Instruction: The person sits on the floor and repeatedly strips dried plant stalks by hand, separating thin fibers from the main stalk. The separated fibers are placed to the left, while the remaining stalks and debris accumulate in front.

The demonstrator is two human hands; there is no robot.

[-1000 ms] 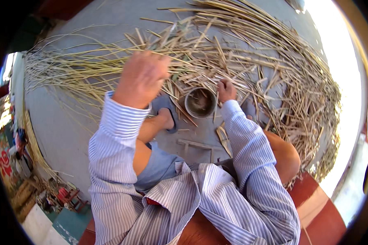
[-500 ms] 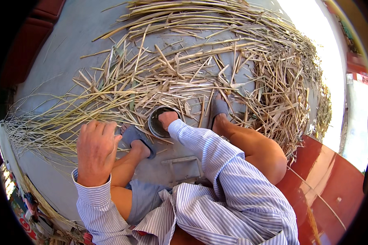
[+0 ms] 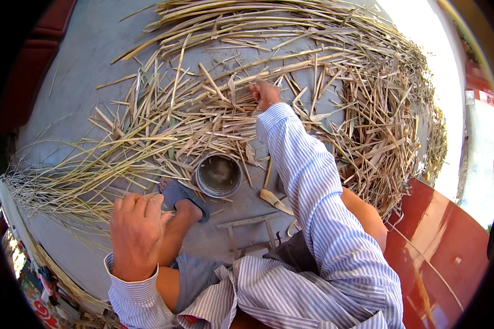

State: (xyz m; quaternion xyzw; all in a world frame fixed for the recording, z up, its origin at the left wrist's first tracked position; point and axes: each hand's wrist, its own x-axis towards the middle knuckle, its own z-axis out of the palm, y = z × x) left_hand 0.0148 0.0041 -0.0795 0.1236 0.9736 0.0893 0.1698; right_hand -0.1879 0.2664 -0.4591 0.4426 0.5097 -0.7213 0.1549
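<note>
My right hand reaches out over loose dry stalks. Its fingers are curled together at the stalks, and what they grip, if anything, cannot be made out. Nearer to me stands a round metal bowl, holding murky water. My left hand is raised above my left leg with the back of the hand up. Its fingers are bent and pressed together, hiding whatever lies inside them.
Long stalks lie across the far floor, and a heap of broken stalks curves along the right. Thin branching tips spread at left. A light wooden piece and a low wooden frame lie near my feet, beside my slipper.
My right hand has left the bowl and moved forward to the scattered stalks, uncovering the water. The left hand has lowered slightly, fingers still bent.
</note>
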